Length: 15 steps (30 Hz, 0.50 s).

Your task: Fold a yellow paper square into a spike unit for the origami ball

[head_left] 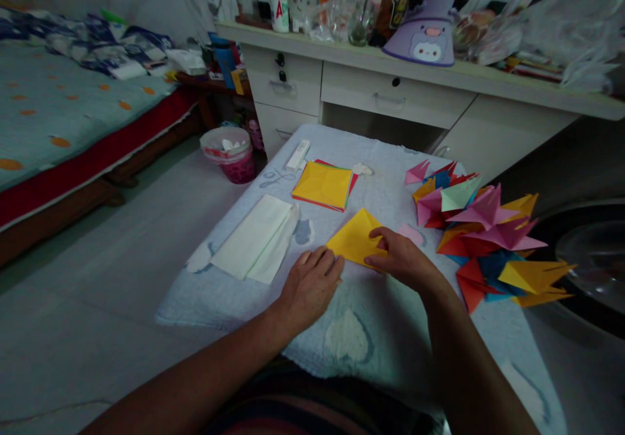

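Flat left hand and half-curled right hand, pinch unclear, touch yellow paper; folded papers line the table's right edge, drawers behind.

Left hand, right hand touching yellow paper.

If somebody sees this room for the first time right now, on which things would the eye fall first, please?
Probably first on the heap of folded paper pieces in pink, red, blue and orange, at the right side of the cloth-covered table. Next comes the bright yellow folded sheet in front of the person, with the left hand at its left corner and the right hand on its right part.
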{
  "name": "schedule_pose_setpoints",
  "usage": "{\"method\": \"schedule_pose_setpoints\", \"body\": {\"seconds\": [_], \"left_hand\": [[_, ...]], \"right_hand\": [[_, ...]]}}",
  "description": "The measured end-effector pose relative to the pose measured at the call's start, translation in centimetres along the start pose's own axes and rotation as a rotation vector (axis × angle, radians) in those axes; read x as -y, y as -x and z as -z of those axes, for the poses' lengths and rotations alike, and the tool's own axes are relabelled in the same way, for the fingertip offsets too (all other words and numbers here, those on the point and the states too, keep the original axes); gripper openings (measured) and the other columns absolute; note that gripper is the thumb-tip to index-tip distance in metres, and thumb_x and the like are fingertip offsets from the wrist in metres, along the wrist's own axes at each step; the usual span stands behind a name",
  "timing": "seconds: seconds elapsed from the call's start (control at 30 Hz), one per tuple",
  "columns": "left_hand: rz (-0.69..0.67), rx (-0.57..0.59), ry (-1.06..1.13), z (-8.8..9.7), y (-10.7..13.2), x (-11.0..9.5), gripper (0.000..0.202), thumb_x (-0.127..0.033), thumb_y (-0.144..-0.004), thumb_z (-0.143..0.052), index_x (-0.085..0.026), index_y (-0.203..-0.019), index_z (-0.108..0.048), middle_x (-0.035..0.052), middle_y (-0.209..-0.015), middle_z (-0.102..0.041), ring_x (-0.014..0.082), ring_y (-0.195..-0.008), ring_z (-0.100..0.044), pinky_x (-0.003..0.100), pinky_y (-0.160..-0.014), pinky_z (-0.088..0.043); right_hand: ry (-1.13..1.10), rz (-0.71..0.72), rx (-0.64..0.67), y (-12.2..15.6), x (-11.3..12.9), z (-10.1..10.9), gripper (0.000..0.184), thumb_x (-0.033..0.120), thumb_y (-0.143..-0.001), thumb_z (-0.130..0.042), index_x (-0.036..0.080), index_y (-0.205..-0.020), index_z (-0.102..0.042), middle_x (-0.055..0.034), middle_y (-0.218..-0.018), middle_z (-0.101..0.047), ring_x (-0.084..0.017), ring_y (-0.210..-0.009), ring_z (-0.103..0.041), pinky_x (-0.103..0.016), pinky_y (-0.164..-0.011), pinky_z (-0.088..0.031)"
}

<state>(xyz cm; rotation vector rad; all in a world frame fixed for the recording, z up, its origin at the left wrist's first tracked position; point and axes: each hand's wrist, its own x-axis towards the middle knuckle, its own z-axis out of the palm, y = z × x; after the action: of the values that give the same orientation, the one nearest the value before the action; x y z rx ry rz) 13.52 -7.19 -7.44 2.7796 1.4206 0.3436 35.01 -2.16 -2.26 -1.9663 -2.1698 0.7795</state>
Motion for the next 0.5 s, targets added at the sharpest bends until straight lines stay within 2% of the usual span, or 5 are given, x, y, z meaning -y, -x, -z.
{"method": "schedule_pose_setpoints", "body": {"seconds": [0.1, 0.17, 0.23, 0.4, 0.5], "left_hand": [[0.004, 0.023, -0.006, 0.0, 0.1, 0.0, 0.035, -0.032, -0.092, -0.056, -0.02, -0.125, -0.052, 0.0075, -0.118, -0.059, 0.026, -0.117, -0.05, 0.041, -0.091, -0.043], [0.009, 0.03, -0.01, 0.1, 0.1, -0.1, 0.035, -0.032, -0.092, -0.055, -0.02, -0.125, -0.052, 0.008, -0.119, -0.059, 0.0262, -0.118, -0.05, 0.041, -0.092, -0.042], [0.011, 0.034, -0.016, 0.1, 0.1, -0.1, 0.035, -0.033, -0.093, -0.055, -0.02, -0.125, -0.052, 0.0084, -0.12, -0.058, 0.0265, -0.119, -0.049, 0.041, -0.093, -0.042], [0.005, 0.057, -0.023, 0.3, 0.0, -0.1, 0.035, -0.033, -0.093, -0.055, -0.019, -0.125, -0.052, 0.0083, -0.119, -0.058, 0.0267, -0.119, -0.049, 0.041, -0.092, -0.042], [0.007, 0.075, -0.028, 0.2, 0.0, -0.1, 0.034, -0.031, -0.093, -0.054, -0.018, -0.124, -0.053, 0.0084, -0.118, -0.058, 0.0269, -0.118, -0.049, 0.041, -0.09, -0.044]], "right_hand": [[-0.07, -0.051, -0.041, 1.1, -1.1, -0.8, 0.034, 0.035, -0.073, -0.065, 0.018, -0.102, -0.059, 0.0031, -0.068, -0.057, -0.013, -0.059, -0.052, -0.024, -0.054, -0.033], [-0.06, -0.069, -0.097, 1.6, -1.6, -1.4, 0.019, 0.035, -0.075, -0.061, 0.019, -0.085, -0.06, 0.0045, -0.061, -0.051, -0.012, -0.054, -0.047, -0.024, -0.052, -0.029], [-0.04, -0.068, -0.125, 1.9, -1.9, -2.0, 0.016, 0.034, -0.076, -0.058, 0.019, -0.071, -0.057, 0.0038, -0.058, -0.048, -0.012, -0.053, -0.044, -0.025, -0.052, -0.027], [-0.077, 0.0, -0.167, 2.4, -2.5, -2.9, 0.018, 0.031, -0.076, -0.058, 0.017, -0.085, -0.064, 0.001, -0.064, -0.053, -0.014, -0.058, -0.048, -0.026, -0.055, -0.032], [-0.085, 0.075, -0.184, 2.7, -2.7, -3.1, 0.016, 0.03, -0.076, -0.058, 0.018, -0.083, -0.064, -0.0014, -0.071, -0.057, -0.015, -0.063, -0.05, -0.026, -0.058, -0.035]]}}
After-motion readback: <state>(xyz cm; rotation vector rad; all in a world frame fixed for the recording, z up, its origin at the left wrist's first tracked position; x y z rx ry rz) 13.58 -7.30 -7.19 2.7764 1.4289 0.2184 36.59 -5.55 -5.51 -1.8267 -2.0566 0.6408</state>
